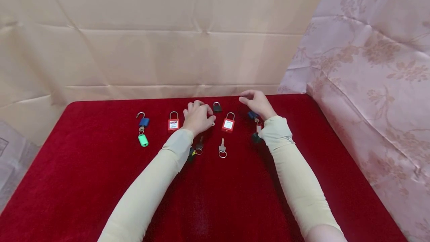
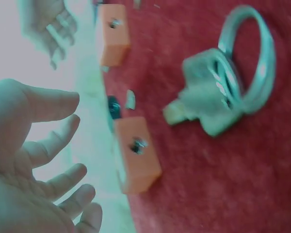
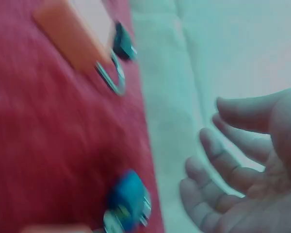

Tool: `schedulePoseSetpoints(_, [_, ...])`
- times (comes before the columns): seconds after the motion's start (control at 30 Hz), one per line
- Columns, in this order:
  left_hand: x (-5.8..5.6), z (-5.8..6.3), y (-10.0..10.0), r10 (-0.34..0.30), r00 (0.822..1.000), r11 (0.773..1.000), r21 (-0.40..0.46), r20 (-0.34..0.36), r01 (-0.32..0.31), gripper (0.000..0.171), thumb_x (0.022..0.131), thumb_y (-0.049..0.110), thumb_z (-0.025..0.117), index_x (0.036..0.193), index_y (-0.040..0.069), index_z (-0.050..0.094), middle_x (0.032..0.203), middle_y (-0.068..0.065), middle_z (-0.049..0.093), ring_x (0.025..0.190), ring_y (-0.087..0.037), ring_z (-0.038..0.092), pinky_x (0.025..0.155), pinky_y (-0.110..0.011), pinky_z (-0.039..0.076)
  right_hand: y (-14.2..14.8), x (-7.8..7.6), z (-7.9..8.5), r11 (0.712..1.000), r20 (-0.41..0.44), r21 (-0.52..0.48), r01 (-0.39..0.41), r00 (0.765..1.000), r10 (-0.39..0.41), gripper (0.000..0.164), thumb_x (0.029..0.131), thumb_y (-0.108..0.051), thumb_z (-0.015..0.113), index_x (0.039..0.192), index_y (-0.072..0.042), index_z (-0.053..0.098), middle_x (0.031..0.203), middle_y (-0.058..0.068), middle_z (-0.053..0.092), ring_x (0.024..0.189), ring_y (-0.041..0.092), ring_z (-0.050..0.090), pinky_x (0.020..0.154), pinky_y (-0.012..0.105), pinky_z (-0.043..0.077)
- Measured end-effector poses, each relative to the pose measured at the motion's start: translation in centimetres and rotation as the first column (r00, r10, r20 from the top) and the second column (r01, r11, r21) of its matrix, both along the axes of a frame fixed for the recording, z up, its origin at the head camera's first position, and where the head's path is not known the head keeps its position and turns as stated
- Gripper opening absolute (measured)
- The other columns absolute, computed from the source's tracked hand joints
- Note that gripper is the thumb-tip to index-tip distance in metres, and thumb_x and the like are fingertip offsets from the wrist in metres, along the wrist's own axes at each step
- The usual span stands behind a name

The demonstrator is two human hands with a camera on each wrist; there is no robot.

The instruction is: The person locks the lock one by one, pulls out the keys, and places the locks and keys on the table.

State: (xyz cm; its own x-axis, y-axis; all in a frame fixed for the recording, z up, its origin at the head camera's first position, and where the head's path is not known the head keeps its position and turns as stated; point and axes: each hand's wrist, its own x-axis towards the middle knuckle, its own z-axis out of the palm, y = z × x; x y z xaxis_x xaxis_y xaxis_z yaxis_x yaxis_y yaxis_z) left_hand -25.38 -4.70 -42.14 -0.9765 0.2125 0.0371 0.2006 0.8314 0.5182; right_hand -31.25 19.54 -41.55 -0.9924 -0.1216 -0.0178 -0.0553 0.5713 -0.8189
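My left hand (image 1: pixel 198 117) hovers between two red padlocks, its fingers relaxed and nothing in them; the left wrist view shows a gap between thumb and fingers. The left red padlock (image 1: pixel 173 124) lies beside it and the right red padlock (image 1: pixel 228 124) past its thumb. A small black padlock (image 1: pixel 217 108) lies behind them. My right hand (image 1: pixel 256 103) is raised at the back right, loosely bent and empty in the right wrist view. Under it lies a blue padlock (image 1: pixel 253 115) with a key and a red-and-white tag (image 1: pixel 258 128), partly hidden by the sleeve.
On the left lies a blue padlock (image 1: pixel 144 122) with its shackle open, a key in it and a green tag (image 1: pixel 143 140). A key with a ring (image 1: pixel 222 148) and a darker key (image 1: pixel 199 146) lie in front. The red cloth table (image 1: pixel 215 197) meets a draped wall behind.
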Motion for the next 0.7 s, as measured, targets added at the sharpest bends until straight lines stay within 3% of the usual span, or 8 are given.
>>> schedulePoseSetpoints(0.13, [0.7,0.3,0.5,-0.052,0.998,0.992,0.109,-0.046,0.057,0.017,0.095,0.024,0.069,0.102,0.01,0.073,0.13,-0.014,0.056,0.124,-0.032,0.044,0.102,-0.046,0.039,2.3,0.8,0.5,0.994,0.032,0.104,-0.017,0.999,0.013,0.038,0.1,-0.018,0.064,0.132,0.002,0.061,0.123,0.022,0.065,0.11,0.032,0.06,0.097,0.043,0.045])
schedulePoseSetpoints(0.3, [2.5,0.6,1.9,-0.12,0.991,0.958,0.254,-0.059,0.131,0.019,0.095,0.021,0.07,0.108,0.007,0.072,0.128,-0.013,0.058,0.123,-0.029,0.049,0.105,-0.042,0.041,3.5,1.8,0.1,0.984,0.061,0.177,-0.014,0.998,0.003,0.045,0.099,-0.02,0.065,0.137,0.002,0.057,0.128,0.026,0.062,0.118,0.038,0.058,0.104,0.048,0.042])
schedulePoseSetpoints(0.5, [4.1,0.8,2.8,-0.181,0.982,0.923,0.336,-0.047,0.186,0.02,0.096,0.021,0.07,0.112,0.009,0.069,0.126,-0.008,0.057,0.121,-0.025,0.054,0.103,-0.04,0.044,3.5,2.6,-0.9,0.98,0.103,0.197,-0.012,0.995,-0.009,0.053,0.097,-0.02,0.068,0.141,0.003,0.051,0.131,0.029,0.059,0.118,0.04,0.059,0.103,0.05,0.044])
schedulePoseSetpoints(0.7, [4.8,0.7,2.9,-0.188,0.981,0.909,0.369,-0.043,0.191,0.021,0.096,0.022,0.071,0.112,0.01,0.068,0.123,-0.007,0.058,0.111,-0.026,0.056,0.093,-0.039,0.047,3.1,2.5,-2.1,0.957,0.076,0.289,0.001,0.997,-0.024,0.064,0.092,-0.025,0.074,0.143,0.003,0.047,0.129,0.03,0.06,0.117,0.04,0.06,0.101,0.05,0.046])
